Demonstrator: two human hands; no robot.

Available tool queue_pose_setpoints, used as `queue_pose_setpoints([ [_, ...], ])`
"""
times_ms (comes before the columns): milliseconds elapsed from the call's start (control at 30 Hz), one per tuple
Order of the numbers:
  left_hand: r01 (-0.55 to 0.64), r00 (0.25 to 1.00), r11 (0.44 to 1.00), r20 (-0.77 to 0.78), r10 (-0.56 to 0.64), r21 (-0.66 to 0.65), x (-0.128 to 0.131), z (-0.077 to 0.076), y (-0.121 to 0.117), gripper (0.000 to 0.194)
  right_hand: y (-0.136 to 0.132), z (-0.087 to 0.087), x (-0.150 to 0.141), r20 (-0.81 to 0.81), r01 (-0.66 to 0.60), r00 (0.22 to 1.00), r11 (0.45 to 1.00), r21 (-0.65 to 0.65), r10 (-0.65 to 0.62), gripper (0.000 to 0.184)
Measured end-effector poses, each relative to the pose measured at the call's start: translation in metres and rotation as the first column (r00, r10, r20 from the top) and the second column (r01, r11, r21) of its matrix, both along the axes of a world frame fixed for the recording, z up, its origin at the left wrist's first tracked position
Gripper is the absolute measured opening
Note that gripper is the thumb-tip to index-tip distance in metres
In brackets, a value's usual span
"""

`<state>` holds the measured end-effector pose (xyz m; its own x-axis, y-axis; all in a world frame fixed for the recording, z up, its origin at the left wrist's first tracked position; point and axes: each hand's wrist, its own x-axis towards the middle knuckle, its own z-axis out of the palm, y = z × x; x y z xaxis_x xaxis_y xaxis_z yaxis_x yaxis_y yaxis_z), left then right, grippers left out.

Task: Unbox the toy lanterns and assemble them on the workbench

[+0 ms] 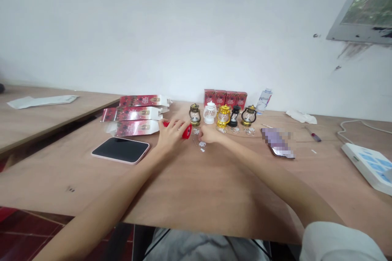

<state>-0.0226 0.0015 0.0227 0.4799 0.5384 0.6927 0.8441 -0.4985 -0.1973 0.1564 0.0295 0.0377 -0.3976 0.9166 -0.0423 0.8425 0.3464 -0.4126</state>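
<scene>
Both arms stretch far out over the counter (196, 187), and the left hand (170, 133) is curled over a red lantern (186, 130) that lies on its side just in front of the row of standing lanterns. The fingers wrap its body, so call that a grasp. The red lantern's long axis runs roughly left to right across the counter, with the wider red end pointing right, toward the right hand (210, 134). That hand rests beside it, fingers bent down onto the small white parts (202, 144) scattered there; whether it pinches one or only touches them, I cannot tell. Risks from here, as I judge it: those white bits are tiny and loose, and a sweep of either wrist could flick them away. The bronze lantern (194, 115) and white lantern (210, 113) stand just behind the knuckles, so a lift of the hands could topple them, and the gold lantern (223, 116) next along. The pink tablet (120, 149) lies near the left forearm, the boxes (134, 114) behind it, a phone (278, 142) well off right.
</scene>
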Motion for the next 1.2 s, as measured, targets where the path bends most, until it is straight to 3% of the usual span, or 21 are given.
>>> queue_pose_setpoints([
  [267,0.007,1.0,1.0,-0.003,-0.007,-0.002,0.0,-0.001,0.001,0.034,-0.005,-0.001,0.004,-0.011,0.009,1.0,1.0,-0.003,-0.009,0.019],
  [600,-0.001,1.0,1.0,-0.015,0.001,-0.017,-0.001,-0.003,0.002,0.036,0.0,-0.009,0.011,-0.181,0.034,0.983,0.999,0.015,-0.031,0.032],
  [767,0.015,1.0,0.999,0.005,-0.015,-0.031,0.0,-0.002,0.001,0.036,-0.003,-0.01,0.022,-0.242,0.078,0.969,0.991,0.105,-0.051,0.036],
  [1000,0.006,1.0,1.0,-0.025,-0.006,-0.024,0.001,-0.001,-0.001,0.036,-0.008,-0.03,0.042,-0.228,0.002,0.973,0.989,0.145,0.032,0.03],
  [1200,0.005,0.999,1.0,-0.036,-0.005,-0.023,0.001,-0.001,-0.001,0.035,-0.022,-0.039,0.046,-0.249,0.011,0.968,0.981,0.192,0.037,0.029],
])
